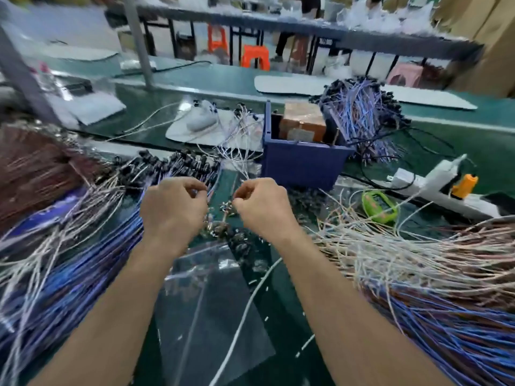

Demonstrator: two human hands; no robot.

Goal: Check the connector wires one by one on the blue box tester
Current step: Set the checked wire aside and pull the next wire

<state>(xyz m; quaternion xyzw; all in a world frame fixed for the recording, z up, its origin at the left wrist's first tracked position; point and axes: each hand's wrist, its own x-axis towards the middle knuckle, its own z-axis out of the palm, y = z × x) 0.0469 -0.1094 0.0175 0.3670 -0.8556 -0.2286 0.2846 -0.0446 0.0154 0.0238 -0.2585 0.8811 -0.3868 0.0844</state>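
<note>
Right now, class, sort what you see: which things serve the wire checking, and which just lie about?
In the job: blue box tester, connector wires held by left hand and right hand, blue wire bundle.
Lying about: green gadget, power strip, clear bag, orange stool.

I see the blue box (pixel 301 162) of matt plastic, a cardboard pack (pixel 302 121) in it under shiny tape, connector wires (pixel 446 324) in smooth plastic coats, and a clear glossy plastic bag (pixel 211 302) near me.
</note>
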